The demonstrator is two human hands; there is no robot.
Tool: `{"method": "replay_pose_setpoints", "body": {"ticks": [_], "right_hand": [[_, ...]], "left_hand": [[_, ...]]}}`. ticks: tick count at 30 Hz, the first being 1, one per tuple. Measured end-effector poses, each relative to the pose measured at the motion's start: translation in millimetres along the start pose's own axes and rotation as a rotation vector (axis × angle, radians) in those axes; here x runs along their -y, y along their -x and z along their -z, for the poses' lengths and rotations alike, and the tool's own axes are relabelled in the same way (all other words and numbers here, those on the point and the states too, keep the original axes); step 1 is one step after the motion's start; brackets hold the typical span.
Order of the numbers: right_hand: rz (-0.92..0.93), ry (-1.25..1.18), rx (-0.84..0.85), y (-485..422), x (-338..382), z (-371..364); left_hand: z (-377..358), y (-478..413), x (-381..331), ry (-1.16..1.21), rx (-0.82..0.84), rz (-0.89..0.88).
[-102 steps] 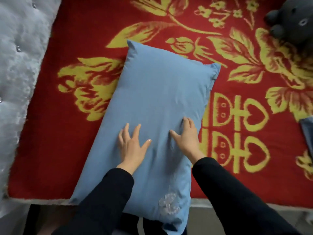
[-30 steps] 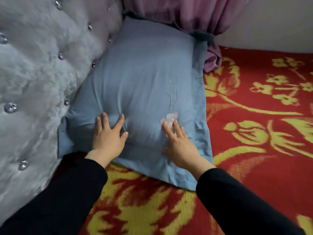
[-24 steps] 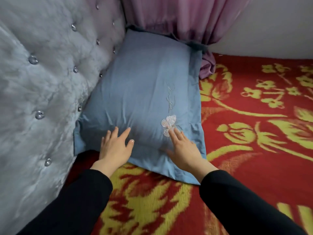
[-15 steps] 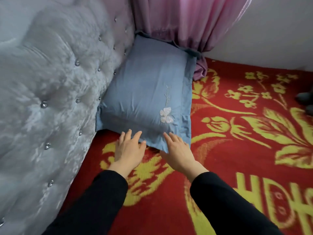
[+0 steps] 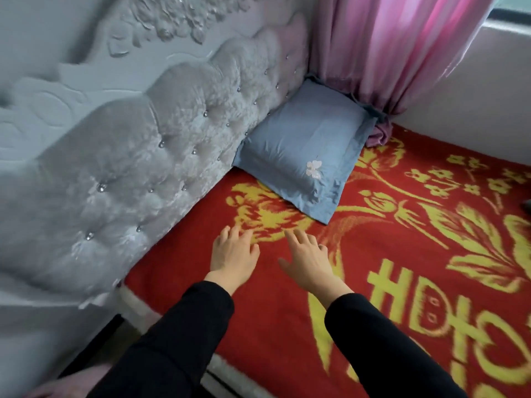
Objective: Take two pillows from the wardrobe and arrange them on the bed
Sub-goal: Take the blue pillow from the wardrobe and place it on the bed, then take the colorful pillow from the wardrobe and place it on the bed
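Fingers (image 5: 240,234) of both hands are loosely spread, empty, over a red bed blanket (image 5: 402,282) patterned in yellow. A blue pillow (image 5: 304,150) is propped in the far corner against the tufted grey headboard (image 5: 143,156), beside a pink curtain (image 5: 396,53); its long axis runs away from the hands.

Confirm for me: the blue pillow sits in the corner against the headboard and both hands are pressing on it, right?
Not quite. In the head view the blue pillow does sit in the corner against the headboard, but the left hand and right hand are off it, open above the red blanket.
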State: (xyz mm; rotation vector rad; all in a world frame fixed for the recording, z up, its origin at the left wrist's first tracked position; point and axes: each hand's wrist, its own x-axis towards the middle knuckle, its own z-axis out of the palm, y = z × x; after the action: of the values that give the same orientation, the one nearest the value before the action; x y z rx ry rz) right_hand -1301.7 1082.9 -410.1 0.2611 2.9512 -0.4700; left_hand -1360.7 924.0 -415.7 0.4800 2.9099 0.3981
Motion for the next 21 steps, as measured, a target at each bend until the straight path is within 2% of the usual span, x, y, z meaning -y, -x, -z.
{"method": "replay_pose_setpoints", "body": {"ticks": [4,10,21], "right_hand": [[0.148,0.043,0.031,91,10,-16],[0.335,0.076,0.141,213,46,-38],[0.569,0.16,0.301,424,148,-118]], "left_hand": [[-15,121,-5,0.008,-0.086,0.129],[-27,286,-7,0.018,-0.071,0.256],[-55,552,56,0.047,-0.126,0.502]]}}
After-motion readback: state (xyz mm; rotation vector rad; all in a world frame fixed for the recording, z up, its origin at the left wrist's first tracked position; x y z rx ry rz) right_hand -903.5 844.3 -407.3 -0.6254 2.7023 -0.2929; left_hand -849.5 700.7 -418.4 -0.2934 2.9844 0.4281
